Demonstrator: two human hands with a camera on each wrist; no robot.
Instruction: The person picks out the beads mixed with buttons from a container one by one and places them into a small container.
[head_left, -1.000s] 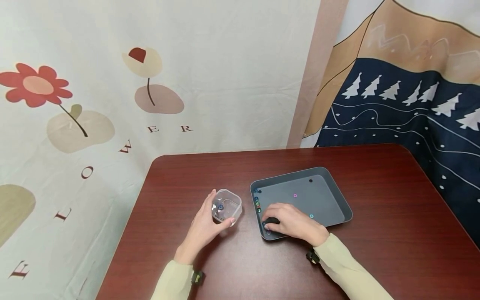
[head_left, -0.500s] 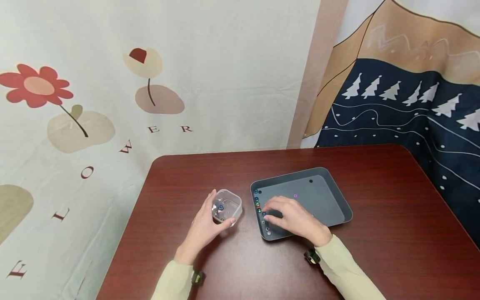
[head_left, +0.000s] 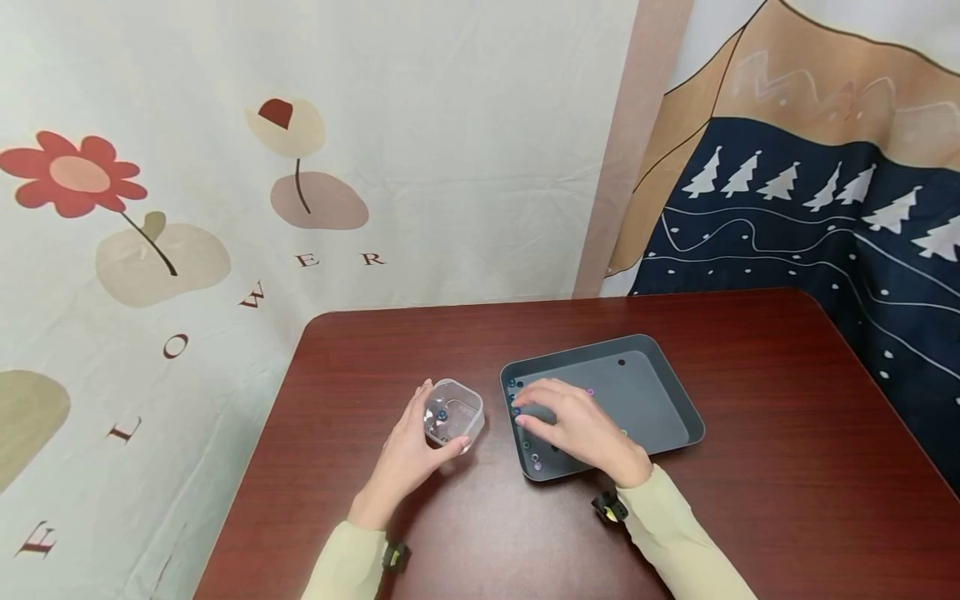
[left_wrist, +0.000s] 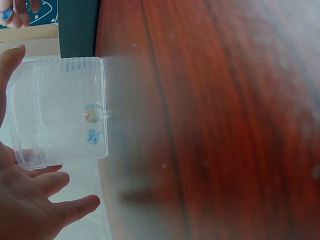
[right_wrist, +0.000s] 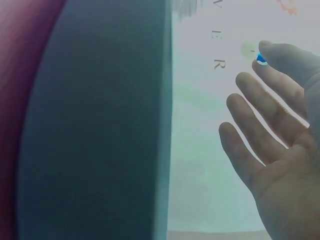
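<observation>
My left hand grips a clear plastic box on the table, thumb on the near side and fingers on the far side. Two glass marbles lie at the bottom of the box in the left wrist view. Over the left part of a grey tray, my right hand pinches a blue marble between thumb and index fingertip. Its other fingers are spread in the right wrist view. Several marbles lie along the tray's left side, partly hidden by the hand.
The tray's raised rim stands right of the box, with a small gap between. A black dot and a pink ring mark show on the tray floor. A printed curtain hangs behind the brown table.
My right hand has lifted from the tray's near left corner and moved a little left and away, now with a blue marble between its fingertips. The left hand and box have stayed put.
</observation>
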